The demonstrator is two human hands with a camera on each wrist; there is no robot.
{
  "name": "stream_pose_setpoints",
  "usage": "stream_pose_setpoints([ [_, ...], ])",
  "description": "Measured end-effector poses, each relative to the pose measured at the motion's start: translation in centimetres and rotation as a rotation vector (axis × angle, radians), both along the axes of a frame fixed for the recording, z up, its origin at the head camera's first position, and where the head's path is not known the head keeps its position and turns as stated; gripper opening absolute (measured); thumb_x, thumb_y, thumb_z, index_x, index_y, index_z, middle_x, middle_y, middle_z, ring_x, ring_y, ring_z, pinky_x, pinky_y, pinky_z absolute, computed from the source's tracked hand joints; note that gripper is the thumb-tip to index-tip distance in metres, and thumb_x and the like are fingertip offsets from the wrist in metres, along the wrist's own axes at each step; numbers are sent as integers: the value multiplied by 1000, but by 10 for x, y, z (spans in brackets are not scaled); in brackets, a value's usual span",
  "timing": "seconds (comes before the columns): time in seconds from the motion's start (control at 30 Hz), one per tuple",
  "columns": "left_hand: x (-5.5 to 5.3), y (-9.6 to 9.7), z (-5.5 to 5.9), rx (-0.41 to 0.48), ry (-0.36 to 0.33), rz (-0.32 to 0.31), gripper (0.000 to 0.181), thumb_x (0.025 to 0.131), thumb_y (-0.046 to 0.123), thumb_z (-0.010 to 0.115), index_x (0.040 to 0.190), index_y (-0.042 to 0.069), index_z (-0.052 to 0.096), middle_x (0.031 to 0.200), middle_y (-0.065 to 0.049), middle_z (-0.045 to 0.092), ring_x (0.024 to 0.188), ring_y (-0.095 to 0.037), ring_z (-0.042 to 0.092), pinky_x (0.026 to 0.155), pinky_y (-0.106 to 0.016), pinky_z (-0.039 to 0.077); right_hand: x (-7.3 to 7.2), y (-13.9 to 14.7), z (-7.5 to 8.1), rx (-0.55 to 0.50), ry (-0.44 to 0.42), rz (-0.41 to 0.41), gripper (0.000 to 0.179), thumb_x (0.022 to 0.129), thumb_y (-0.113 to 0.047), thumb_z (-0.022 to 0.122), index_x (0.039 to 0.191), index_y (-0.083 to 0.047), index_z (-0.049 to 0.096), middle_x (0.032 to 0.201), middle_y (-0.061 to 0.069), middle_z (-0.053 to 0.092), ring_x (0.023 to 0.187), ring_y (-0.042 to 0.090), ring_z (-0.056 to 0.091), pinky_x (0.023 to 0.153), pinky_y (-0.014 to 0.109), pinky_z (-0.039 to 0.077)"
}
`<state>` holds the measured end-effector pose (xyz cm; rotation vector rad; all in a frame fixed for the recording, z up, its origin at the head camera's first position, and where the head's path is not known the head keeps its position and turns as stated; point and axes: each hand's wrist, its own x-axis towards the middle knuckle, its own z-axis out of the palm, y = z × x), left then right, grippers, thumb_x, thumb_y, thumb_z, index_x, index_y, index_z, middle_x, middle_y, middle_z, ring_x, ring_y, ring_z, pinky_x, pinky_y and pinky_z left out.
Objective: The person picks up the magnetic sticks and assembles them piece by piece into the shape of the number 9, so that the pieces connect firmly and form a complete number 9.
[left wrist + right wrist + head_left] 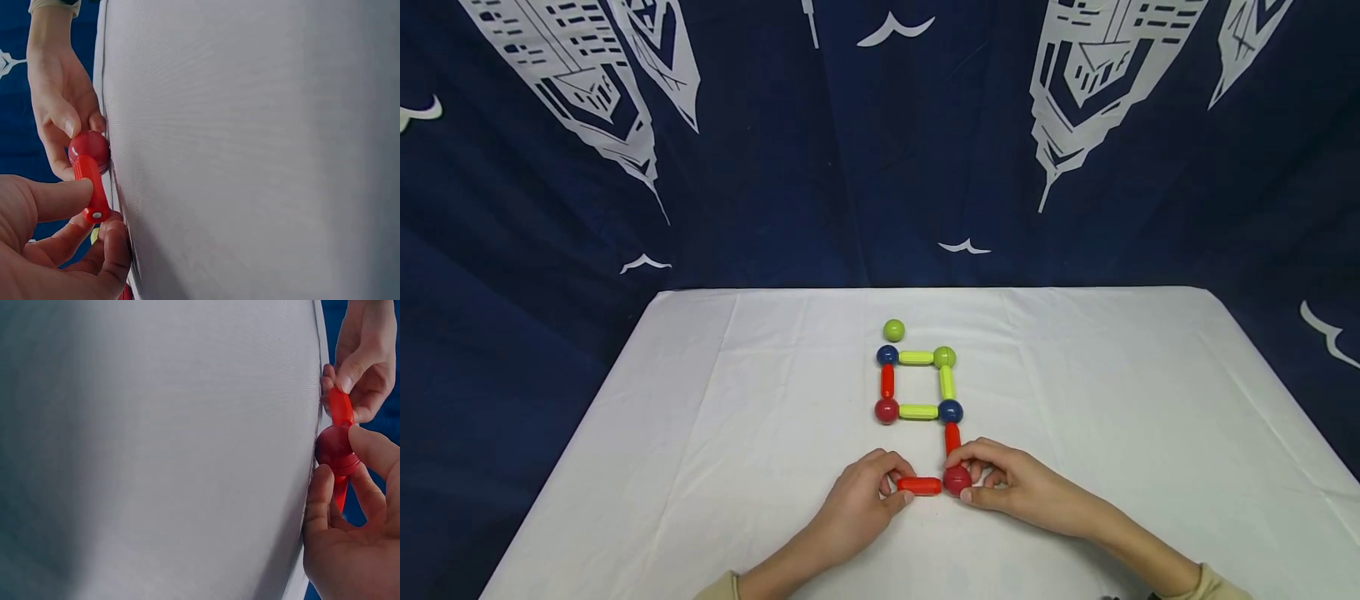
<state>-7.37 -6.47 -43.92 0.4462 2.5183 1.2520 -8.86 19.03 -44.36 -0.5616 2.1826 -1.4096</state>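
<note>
My left hand pinches a red rod between thumb and fingers, its free end pointing right at a red ball. In the left wrist view, a small silvery dot shows on the rod's near end. My right hand grips that red ball with thumb and fingertips. Another red rod runs from the ball up to a blue ball. Beyond it lies a square of yellow-green and red rods with balls at its corners: a second blue ball, a green ball and a red corner ball.
A loose green ball lies just behind the square. Everything rests on a table with a white cloth. A dark blue curtain with white building prints hangs behind the table's far edge.
</note>
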Motion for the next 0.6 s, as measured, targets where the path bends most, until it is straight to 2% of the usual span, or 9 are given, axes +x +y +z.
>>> stream_pose_setpoints([
  [0.4,-7,3,-2,85,-8,27,21,85,1,75,101,13,67,83,6,54,70,-11,52,61,-24,47,0,1,0,16,38,-8,32,90,-26,73,120,-22,63,101,2,60,94,21,55,76,25,49],
  [0.5,-9,0,0,97,-10,24,21,86,2,74,103,12,67,86,6,55,73,-11,52,63,-24,47,0,2,0,10,40,-4,32,90,-26,73,121,-21,63,101,2,61,94,21,56,76,26,50],
  [0.6,-17,-9,6,105,11,31,20,88,2,72,105,10,67,89,4,56,77,-14,53,66,-24,47,0,2,0,12,34,-3,32,90,-26,73,121,-22,63,101,1,61,94,21,56,77,25,49],
])
